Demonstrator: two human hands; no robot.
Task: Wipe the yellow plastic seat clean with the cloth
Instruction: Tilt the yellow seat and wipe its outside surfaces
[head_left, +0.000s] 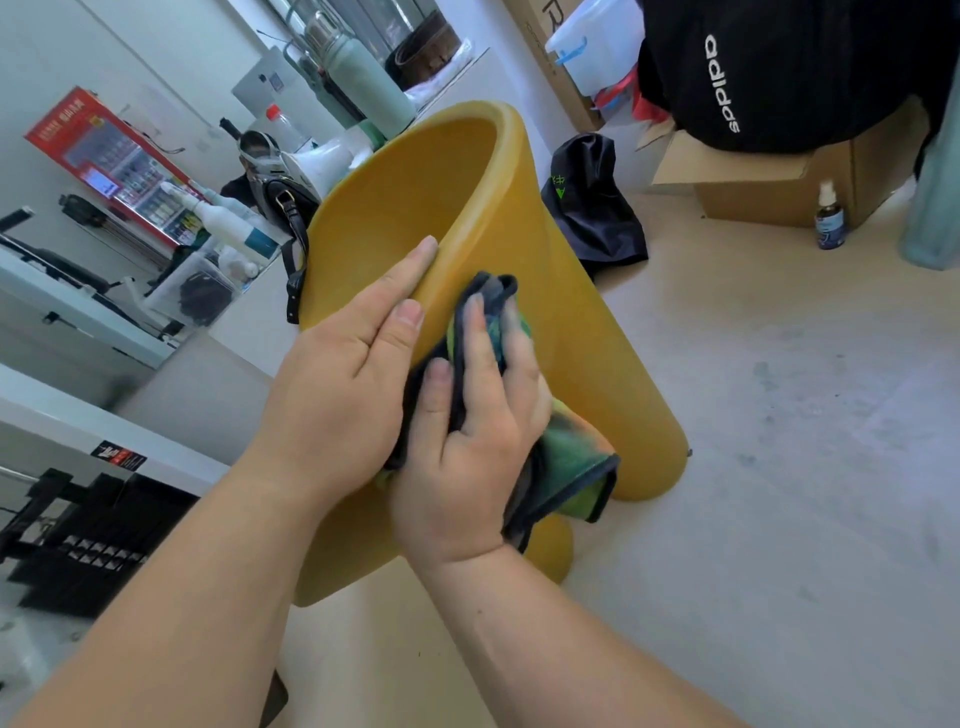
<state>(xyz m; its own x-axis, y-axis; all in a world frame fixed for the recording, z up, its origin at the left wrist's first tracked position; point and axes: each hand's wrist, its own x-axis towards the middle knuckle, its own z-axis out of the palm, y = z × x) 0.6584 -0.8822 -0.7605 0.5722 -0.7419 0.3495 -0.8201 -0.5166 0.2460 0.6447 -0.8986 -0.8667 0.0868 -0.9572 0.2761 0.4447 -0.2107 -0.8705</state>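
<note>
The yellow plastic seat (415, 208) stands on the floor in the middle of the head view, its curved rim facing me. My left hand (353, 374) rests on the near rim with straight fingers, steadying it. A dark cloth with green and orange patches (566, 467) lies against the seat's outer wall. My right hand (472, 431) presses the cloth onto that wall, its fingers spread flat over the fabric. Part of the cloth hangs loose below my right hand.
White desks with bottles (228, 228) and a black handbag (291, 223) stand at the left. A dark bag (597, 218), a cardboard box (769, 176) and a small spray bottle (829, 218) sit on the beige floor behind the seat. A person sits at the far left.
</note>
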